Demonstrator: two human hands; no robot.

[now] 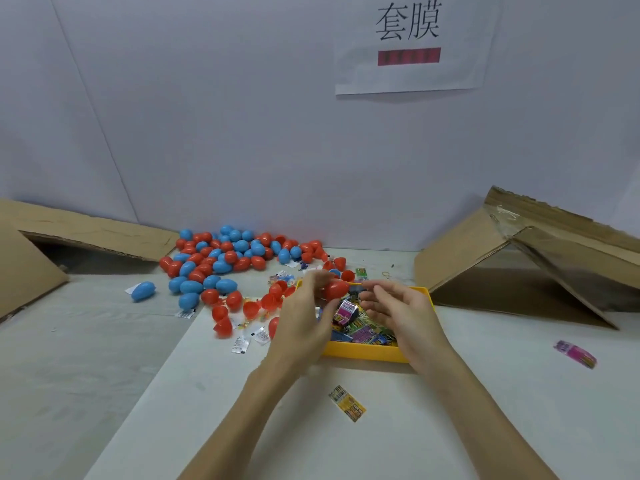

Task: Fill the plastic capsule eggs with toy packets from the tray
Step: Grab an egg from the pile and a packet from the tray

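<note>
Surface (485,393): white, backed by a pale wall.
Left hand (304,317): fingers pinched a red egg (335,289) over the yellow tray (363,351).
Right hand (398,306): fingers loosely spread, holding nothing.
Toy packets (360,327): piled in tray.
Egg pile (225,258): behind-left.

The left hand (304,306) holds a red egg (335,289) above the yellow tray (363,353) of toy packets (360,327); the right hand (398,306) hovers open beside it; red and blue eggs (228,254) lie heaped on the far left of the table (138,358); one yellow packet (347,402) lies near.
</note>
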